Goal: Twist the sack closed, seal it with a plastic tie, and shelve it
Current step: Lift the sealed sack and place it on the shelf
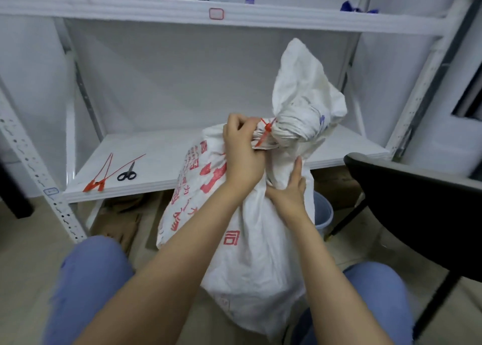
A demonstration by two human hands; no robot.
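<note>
A white shelving unit [156, 149] filled the background, its lower shelf board running across at about the height of the sack's neck. The white sack [250, 253], printed with red characters, stood on the floor between the person's knees, just in front of that shelf's front edge and toward its right end. Its long axis ran upright, leaning a little to the right, with the twisted neck at the top and the loose mouth flaring up and away above it. A black chair [417, 214] stood to the right of the sack, and a pale blue bucket [323, 211] sat behind the sack under the shelf.

The left hand [242, 149] was curled, with its fingertips pinching the red plastic tie [267, 132] looped round the neck. The right hand [289, 188] lay against the sack just below the neck, one finger straight and pointing up; whether the others gripped the cloth could not be told.

Near the shelf's front left corner lay black-handled scissors [127, 173], and just left of them two spare red ties [101, 177], their thin tails pointing toward the back.
</note>
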